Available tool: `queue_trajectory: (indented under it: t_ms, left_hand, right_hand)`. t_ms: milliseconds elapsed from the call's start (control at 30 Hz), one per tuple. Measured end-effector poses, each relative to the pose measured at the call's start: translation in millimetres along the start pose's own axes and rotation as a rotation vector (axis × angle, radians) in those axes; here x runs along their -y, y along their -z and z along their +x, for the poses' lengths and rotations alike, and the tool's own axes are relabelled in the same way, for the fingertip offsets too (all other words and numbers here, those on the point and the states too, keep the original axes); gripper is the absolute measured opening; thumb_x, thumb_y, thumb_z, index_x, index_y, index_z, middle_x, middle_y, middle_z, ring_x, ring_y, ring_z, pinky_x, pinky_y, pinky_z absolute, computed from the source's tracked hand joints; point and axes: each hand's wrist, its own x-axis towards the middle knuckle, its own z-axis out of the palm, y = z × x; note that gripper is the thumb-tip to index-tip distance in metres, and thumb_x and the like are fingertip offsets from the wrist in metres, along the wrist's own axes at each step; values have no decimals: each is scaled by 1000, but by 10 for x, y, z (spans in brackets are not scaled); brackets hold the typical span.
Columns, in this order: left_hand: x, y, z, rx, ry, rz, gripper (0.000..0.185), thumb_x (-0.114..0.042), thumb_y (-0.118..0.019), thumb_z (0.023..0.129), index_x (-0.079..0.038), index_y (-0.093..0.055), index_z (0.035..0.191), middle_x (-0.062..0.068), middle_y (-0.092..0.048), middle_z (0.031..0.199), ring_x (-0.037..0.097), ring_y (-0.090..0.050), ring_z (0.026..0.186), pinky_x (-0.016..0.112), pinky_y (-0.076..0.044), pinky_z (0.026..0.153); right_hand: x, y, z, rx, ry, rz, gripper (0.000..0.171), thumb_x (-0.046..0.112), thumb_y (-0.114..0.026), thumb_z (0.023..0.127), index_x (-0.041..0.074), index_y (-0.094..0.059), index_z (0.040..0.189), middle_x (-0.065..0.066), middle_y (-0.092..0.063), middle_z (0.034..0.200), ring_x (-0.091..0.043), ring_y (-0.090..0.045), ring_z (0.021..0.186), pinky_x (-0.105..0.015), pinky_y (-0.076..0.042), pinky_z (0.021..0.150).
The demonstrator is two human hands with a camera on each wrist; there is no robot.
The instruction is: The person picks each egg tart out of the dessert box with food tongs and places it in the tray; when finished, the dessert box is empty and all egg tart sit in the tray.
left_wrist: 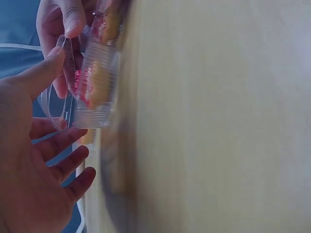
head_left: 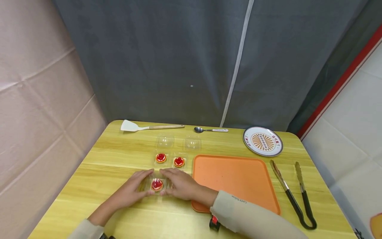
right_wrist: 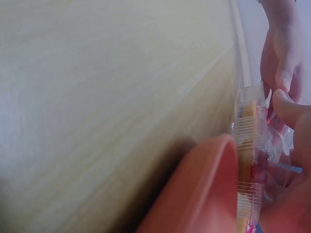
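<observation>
Looking at the yellow wooden counter (head_left: 119,159) first, since it's the biggest thing here and it's carrying everything. Next down is the orange tray (head_left: 235,179), sitting just right of the hands, with its near-left corner tucked under the right forearm. That's the first risk I'm seeing: the arm is lying over the tray edge, so a quick pull back could be dragging or tipping the tray.

Both hands are working on a clear plastic box (head_left: 156,185) with a red-topped tart (head_left: 157,184) inside, near the front middle of the counter. The left hand (head_left: 132,189) is touching the box's left side with fairly straight, relaxed fingers and the thumb on the clear lid edge. The right hand (head_left: 178,183) is pinching the right side, thumb and fingers on the thin plastic.

That plastic is looking flimsy, so squeezing too hard could be crushing the box or smearing the tart's topping. An uneven pull could be popping the lid suddenly and flipping the tart out.

Two more open tarts (head_left: 170,160) are sitting just behind, close enough that a jerk forward could be knocking them.
</observation>
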Motion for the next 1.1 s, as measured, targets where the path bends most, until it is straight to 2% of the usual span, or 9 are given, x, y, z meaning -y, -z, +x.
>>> queue_trajectory:
  t_ms: [200,333,400,533,600,733,833,933,1100]
  left_hand:
    - [-87,116,42,-32,-60,77,80,-48,-73,83,-13,-42,148,5,-49,142,30,-45,130,61,-43,100]
    - [-183,241,68,-23,-60,61,80,-49,-73,83,-12,-43,148,3,-50,142,30,-45,130,61,-42,101]
    - [-231,307,75,-18,-50,30,79,-50,-71,85,-12,-43,148,3,-52,141,31,-46,130,61,-42,101]
    - [-307,421,82,-31,-32,-20,76,-49,-69,86,-16,-41,149,5,-54,141,31,-48,130,58,-44,100]
    - [-331,454,88,-63,-63,-3,79,-42,-74,85,-21,-37,151,5,-54,140,28,-50,127,54,-46,98]
    - [-357,463,97,-159,-202,153,100,-33,-86,73,-25,-28,154,2,-49,144,23,-50,127,47,-48,99]
    - [-362,435,95,-218,-311,291,108,-32,-89,68,-20,-27,155,4,-46,146,24,-49,128,46,-48,101]
    - [-361,405,90,-261,-375,359,104,-29,-88,69,-13,-30,154,7,-49,143,25,-50,127,45,-48,100]
    - [-341,387,93,-313,-411,381,98,-28,-87,72,-9,-33,152,7,-54,137,23,-54,123,41,-47,100]
  right_hand:
    - [52,90,-6,-31,12,-30,86,67,-54,87,23,-27,155,-2,-36,155,-24,-38,139,-47,-37,111]
    - [121,218,2,-44,28,-20,86,69,-51,86,26,-26,156,-2,-38,154,-23,-40,138,-47,-41,108]
    - [149,293,8,-38,30,33,84,68,-52,87,26,-28,155,-1,-41,152,-19,-47,131,-46,-45,104]
    - [162,434,59,15,5,266,75,62,-55,91,21,-38,151,0,-55,139,-11,-60,111,-32,-53,89]
    - [146,494,97,70,-25,452,68,56,-55,94,16,-43,149,-4,-62,130,-14,-65,102,-31,-56,82]
    - [100,585,163,219,-118,863,60,50,-48,100,6,-51,140,-17,-68,117,-25,-68,90,-35,-59,77]
    - [65,621,191,343,-198,1118,63,55,-43,100,3,-56,133,-26,-66,115,-22,-67,80,-31,-59,71]
    - [52,632,209,430,-250,1240,66,61,-41,98,5,-58,128,-27,-66,116,-16,-66,74,-26,-58,67]
    - [48,608,246,471,-279,1298,65,62,-39,98,6,-59,125,-24,-68,113,-16,-67,72,-27,-58,64]
